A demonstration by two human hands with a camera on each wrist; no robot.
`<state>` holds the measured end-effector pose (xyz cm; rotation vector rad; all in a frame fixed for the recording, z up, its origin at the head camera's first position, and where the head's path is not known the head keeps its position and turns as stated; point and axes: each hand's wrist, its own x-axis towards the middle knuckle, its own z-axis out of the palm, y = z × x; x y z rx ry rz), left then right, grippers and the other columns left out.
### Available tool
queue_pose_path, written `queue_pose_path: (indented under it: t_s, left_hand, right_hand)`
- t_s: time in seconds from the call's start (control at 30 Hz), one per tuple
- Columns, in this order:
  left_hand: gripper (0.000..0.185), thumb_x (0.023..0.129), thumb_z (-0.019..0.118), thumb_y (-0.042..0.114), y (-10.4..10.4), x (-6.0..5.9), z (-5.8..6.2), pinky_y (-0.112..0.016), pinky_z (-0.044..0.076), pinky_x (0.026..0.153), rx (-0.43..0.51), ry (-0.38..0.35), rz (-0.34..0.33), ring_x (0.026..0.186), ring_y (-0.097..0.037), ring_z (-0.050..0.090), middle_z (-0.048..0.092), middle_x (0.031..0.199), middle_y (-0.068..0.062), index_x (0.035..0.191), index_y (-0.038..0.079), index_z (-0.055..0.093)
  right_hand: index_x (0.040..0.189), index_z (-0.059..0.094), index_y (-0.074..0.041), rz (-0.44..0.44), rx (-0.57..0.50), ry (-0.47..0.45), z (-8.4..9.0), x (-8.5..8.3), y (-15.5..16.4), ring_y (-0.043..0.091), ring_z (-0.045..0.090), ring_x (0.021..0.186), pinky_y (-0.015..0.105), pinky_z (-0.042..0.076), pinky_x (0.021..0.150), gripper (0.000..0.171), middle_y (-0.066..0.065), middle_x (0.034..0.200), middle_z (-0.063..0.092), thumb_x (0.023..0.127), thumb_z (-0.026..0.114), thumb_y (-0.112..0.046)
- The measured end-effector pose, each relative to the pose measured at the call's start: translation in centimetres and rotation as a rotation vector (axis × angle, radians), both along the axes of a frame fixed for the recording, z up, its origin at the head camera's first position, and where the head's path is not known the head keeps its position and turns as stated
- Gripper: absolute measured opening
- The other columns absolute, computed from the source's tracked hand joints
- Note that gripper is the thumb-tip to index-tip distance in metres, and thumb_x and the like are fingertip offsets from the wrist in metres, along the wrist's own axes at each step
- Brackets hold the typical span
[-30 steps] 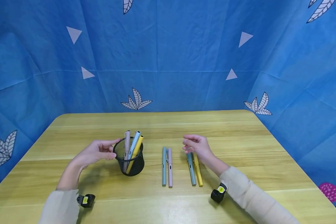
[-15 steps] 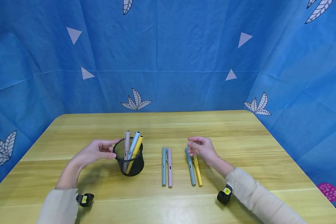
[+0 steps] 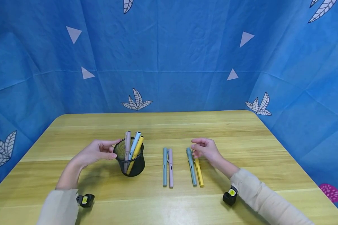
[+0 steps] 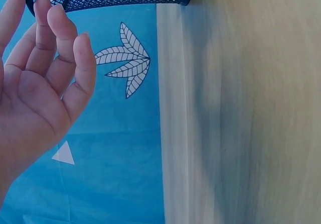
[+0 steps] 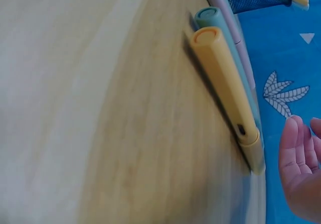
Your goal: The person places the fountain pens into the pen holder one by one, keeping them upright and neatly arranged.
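At the left, a black mesh pen holder stands upright with a grey-mauve pen, a light blue pen and a yellow pen leaning inside. My left hand holds its left side, thumb and index finger at the rim. The right hand hovers over the cap end of another yellow pen, fingers loosely bent, gripping nothing. Beside that pen lies a teal pen. Further left, a second teal pen and a lilac pen lie side by side.
Everything stands on a wood-grain table. A blue patterned cloth hangs behind it and along both sides. Each wrist carries a small black camera, the left one and the right one close to the tabletop.
My right hand has shifted a little to the right, uncovering the teal pen's cap end. The left hand, pen holder and pens have stayed where they were.
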<state>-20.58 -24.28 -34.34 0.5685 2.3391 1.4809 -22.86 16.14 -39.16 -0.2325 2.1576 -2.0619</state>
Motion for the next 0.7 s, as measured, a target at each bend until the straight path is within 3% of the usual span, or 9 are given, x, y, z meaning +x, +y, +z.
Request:
queue_pose_path:
  t_s: [0.37, 0.7]
  left_hand:
    - [0.067, 0.081, 0.066, 0.012, 0.0, 0.1, 0.0, -0.026, 0.046, 0.064, 0.014, -0.004, 0.001, 0.066, -0.01, 0.051, 0.055, 0.08, -0.009, 0.133, -0.009, 0.031]
    - [0.066, 0.081, 0.066, 0.011, 0.0, 0.1, -0.1, -0.027, 0.047, 0.065, 0.028, -0.008, 0.0, 0.067, -0.01, 0.052, 0.055, 0.08, -0.009, 0.133, -0.009, 0.03]
  right_hand:
    - [0.114, 0.047, 0.018, 0.009, 0.114, 0.029, -0.7, 0.1, 1.3, 0.013, 0.055, 0.054, 0.025, 0.049, 0.05, 0.036, 0.014, 0.072, 0.056, 0.081, 0.056, 0.006]
    - [0.117, 0.047, 0.013, 0.042, 0.276, -0.017, -1.0, 0.2, 2.1, 0.016, 0.054, 0.054, 0.025, 0.046, 0.045, 0.041, 0.01, 0.075, 0.055, 0.081, 0.062, 0.0]
